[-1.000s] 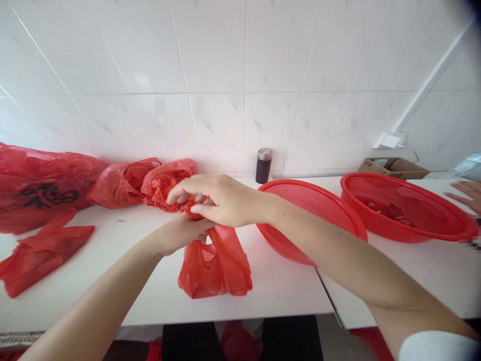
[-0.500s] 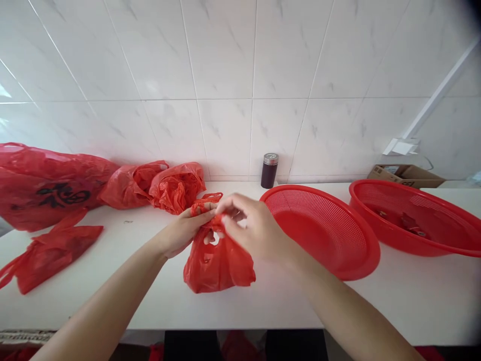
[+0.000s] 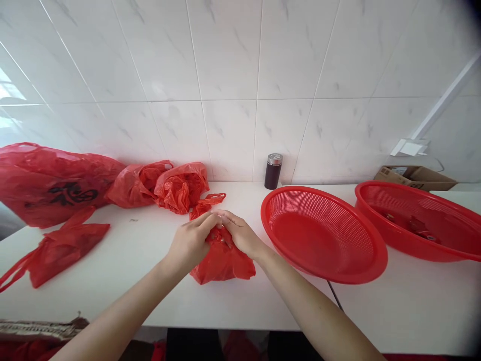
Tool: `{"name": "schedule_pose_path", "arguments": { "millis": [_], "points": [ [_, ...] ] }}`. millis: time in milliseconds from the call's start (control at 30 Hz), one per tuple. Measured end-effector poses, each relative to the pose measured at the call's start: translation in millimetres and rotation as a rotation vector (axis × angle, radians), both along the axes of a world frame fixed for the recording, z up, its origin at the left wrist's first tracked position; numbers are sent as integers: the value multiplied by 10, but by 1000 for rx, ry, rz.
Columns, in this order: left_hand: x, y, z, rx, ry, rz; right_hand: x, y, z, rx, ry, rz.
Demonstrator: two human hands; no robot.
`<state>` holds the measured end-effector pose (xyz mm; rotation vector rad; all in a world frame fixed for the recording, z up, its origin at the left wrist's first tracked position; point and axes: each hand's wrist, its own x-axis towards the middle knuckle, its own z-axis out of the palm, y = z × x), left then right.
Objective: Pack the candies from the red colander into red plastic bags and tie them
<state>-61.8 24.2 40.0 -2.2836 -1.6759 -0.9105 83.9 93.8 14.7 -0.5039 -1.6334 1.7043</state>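
Observation:
A small red plastic bag (image 3: 224, 260) lies on the white table (image 3: 124, 271) in front of me. My left hand (image 3: 190, 241) and my right hand (image 3: 239, 233) meet at the bag's top, fingers pinched on its gathered handles (image 3: 206, 203), which stick up and back. Both hands press together over the bag's neck. The bag's body bulges below my hands, its contents hidden.
An empty red mesh basket (image 3: 323, 233) sits right of my hands, a second red basket (image 3: 421, 220) with small items beyond it. Several red bags (image 3: 60, 185) lie at the left. A dark flask (image 3: 273, 171) stands by the tiled wall, a cardboard box (image 3: 413, 175) far right.
My right hand came down from above the bag and closed against my left at the bag's neck. The bag settled lower on the table. Another person's hand at far right left view.

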Motion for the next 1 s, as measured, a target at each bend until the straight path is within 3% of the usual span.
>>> {"name": "schedule_pose_path", "arguments": {
  "millis": [100,200,300,400,467,567,667,767,867,1000],
  "points": [
    [-26,-12,-98,82,-11,47,-3,-15,-45,-162,29,166],
    [-40,3,-131,20,-127,83,-3,-28,-40,-187,65,200],
    [-31,23,-130,-208,-258,74,-27,-53,-57,-119,91,69],
    [-40,-10,-138,-438,-333,53,-43,-52,-160,-8,-16,-182],
    [-89,-78,-180,-504,-381,90,-37,3,-285,81,-129,-371],
    [-221,-217,-344,-527,-503,196,-21,173,-512,126,-249,-547],
    [-302,-315,-613,-530,-643,268,-51,329,-701,120,-334,-663],
    [-218,-287,-881,-392,-763,432,-156,339,-796,170,-433,-773],
    [-39,-139,-1068,-245,-787,583,-265,254,-833,253,-517,-782],
    [52,104,-1173,-284,-665,669,-254,266,-934,326,-642,-761]
  ]
}}
